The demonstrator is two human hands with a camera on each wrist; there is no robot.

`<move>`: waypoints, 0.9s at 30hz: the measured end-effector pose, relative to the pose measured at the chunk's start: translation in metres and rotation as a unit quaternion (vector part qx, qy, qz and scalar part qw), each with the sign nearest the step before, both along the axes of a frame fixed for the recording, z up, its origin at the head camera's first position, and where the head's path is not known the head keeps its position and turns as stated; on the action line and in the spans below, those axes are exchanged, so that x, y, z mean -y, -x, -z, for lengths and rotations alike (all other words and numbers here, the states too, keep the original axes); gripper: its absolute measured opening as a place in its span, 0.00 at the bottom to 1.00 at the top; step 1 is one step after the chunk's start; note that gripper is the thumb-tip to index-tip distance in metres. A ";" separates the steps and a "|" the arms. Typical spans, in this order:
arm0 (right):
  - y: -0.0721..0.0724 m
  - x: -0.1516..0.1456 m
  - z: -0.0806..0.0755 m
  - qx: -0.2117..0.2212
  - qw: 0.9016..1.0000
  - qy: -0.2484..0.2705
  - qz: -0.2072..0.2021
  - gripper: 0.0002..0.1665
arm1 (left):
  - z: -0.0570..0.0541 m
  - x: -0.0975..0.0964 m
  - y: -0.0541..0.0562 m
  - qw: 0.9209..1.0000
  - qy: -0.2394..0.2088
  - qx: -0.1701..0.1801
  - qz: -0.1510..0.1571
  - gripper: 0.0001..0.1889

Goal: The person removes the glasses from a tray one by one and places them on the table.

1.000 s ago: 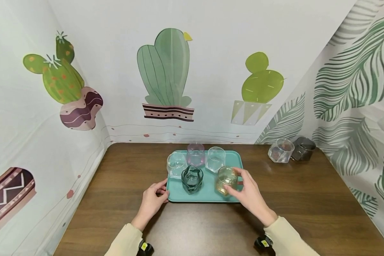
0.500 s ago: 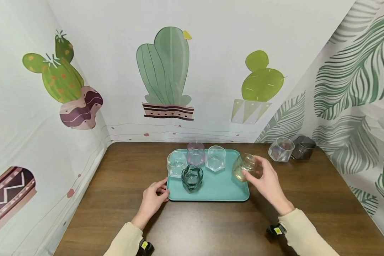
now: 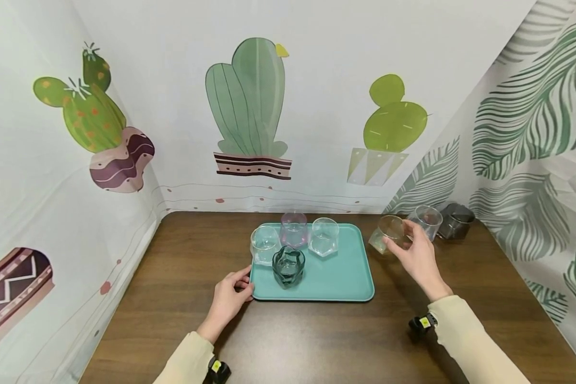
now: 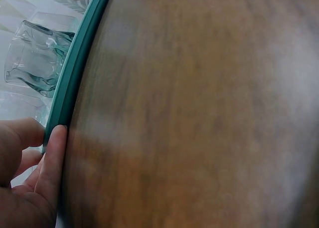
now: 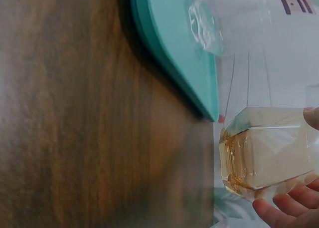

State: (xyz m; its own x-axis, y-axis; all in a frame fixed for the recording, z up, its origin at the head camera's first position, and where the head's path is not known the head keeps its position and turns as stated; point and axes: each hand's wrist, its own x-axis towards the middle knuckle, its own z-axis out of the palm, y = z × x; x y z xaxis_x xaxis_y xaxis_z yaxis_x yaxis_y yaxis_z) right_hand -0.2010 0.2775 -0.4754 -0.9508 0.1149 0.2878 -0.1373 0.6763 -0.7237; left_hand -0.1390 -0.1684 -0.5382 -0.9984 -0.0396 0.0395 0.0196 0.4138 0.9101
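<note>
My right hand [image 3: 418, 256] holds a pale amber glass [image 3: 383, 240] by its sides, thumb and fingers on opposite walls. It is off the tray, beyond its right end; in the right wrist view the amber glass [image 5: 271, 150] shows a faceted base, and I cannot tell if that touches the table. My left hand [image 3: 228, 301] pinches the left end of the teal tray [image 3: 345, 272] near its front corner. On the tray stand a dark green wavy glass [image 3: 288, 269], a clear glass [image 3: 264, 246], a pinkish-purple glass [image 3: 294, 230] and another clear glass [image 3: 324, 238].
At the back right of the wooden table [image 3: 293, 341] stand a clear glass [image 3: 429, 217], partly behind my right hand, and a dark grey glass [image 3: 456, 223]. A printed cloth [image 3: 326, 106] hangs behind the table's back edge.
My right hand has lifted the amber glass from the tray's right part and carried it right and back, past the tray's edge. The left hand stays at the tray.
</note>
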 end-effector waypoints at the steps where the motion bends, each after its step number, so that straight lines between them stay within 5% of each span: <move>1: 0.002 -0.001 0.001 0.001 1.000 0.000 0.002 0.42 | -0.001 0.000 0.000 1.000 -0.002 0.000 -0.001 0.25; 27: 0.037 -0.008 0.020 0.039 0.998 0.014 0.052 0.46 | 0.001 0.000 -0.001 1.000 0.003 -0.005 0.001 0.25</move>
State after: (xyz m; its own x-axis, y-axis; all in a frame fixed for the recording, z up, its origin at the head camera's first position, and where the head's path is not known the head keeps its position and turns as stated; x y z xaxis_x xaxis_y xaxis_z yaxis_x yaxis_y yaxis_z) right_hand -0.2384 0.2859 -0.4956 -0.9527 0.2214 0.2083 -0.0093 0.6637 -0.7480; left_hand -0.1381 -0.1681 -0.5389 -0.9980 -0.0383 0.0494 0.0288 0.4193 0.9074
